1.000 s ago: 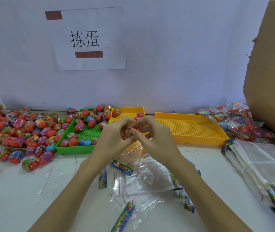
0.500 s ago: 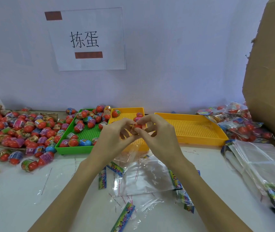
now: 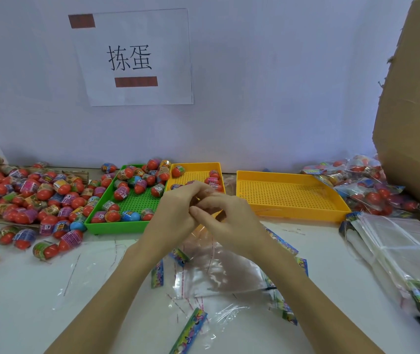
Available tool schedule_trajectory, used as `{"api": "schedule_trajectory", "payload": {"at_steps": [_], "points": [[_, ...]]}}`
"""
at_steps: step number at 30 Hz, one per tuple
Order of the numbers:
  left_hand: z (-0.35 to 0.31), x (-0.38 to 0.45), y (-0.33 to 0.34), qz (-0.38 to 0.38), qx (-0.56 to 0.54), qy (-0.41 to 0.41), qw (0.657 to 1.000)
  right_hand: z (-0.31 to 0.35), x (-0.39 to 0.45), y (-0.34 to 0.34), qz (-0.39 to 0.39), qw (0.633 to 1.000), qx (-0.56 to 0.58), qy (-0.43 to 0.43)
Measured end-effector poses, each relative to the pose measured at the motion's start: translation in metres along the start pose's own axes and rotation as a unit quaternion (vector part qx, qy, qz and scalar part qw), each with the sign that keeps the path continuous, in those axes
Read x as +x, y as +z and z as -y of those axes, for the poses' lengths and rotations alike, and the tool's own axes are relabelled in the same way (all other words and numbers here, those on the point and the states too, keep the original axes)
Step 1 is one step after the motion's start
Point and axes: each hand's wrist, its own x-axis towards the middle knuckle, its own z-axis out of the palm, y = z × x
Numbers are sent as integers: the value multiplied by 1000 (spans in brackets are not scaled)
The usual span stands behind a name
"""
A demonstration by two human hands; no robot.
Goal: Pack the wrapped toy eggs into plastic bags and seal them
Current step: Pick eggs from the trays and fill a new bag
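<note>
the two hands meet over the middle of the bench, fingers curled together, and whatever they pinch between them is hidden; the left hand (image 3: pixel 175 213) and the right hand (image 3: pixel 229 221) both look closed on the top of a clear plastic bag (image 3: pixel 219 267), though the grip itself cannot be made out. the bag hangs from the fingers and spreads crinkled and glossy on the white bench (image 3: pixel 25 302) between the forearms. any egg inside it is too hidden to tell.

a cardboard box (image 3: pixel 413 111) is cut off at the right edge, and a stack of flat bags (image 3: pixel 395 251) runs off the near right corner. a heap of wrapped toy eggs (image 3: pixel 25 198), round and shiny in printed film, spills past the left edge. more eggs lie in a green tray (image 3: pixel 127 226) and at the far end of a small yellow tray (image 3: pixel 196 166), partly behind the hands. a larger yellow tray (image 3: pixel 293 195), perforated, sits to the right. filled bags (image 3: pixel 372 190) pile far right. open bench lies near left. printed card strips (image 3: pixel 191 330) lie near the bag.
</note>
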Motion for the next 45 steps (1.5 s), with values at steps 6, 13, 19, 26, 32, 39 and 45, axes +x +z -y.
{"api": "schedule_trajectory", "payload": {"at_steps": [6, 13, 19, 26, 32, 39, 45], "points": [[4, 5, -4, 58, -96, -103, 988, -1, 3, -11, -56, 997, 51, 12], [12, 5, -20, 80, -190, -185, 961, -3, 4, -15, -152, 987, 56, -4], [25, 8, -31, -187, -106, -249, 944, -18, 7, -10, -90, 994, 28, 50], [33, 8, -37, -302, -111, -254, 912, -17, 11, 32, 137, 960, -242, -44], [37, 8, -38, -266, -113, -272, 918, -13, 10, 52, 156, 939, -295, -83], [43, 7, -33, -251, -116, -271, 922, -13, 5, 57, 79, 953, -289, -48], [37, 7, -33, -240, -126, -276, 922, -19, 8, 48, 7, 982, -182, -46]]}}
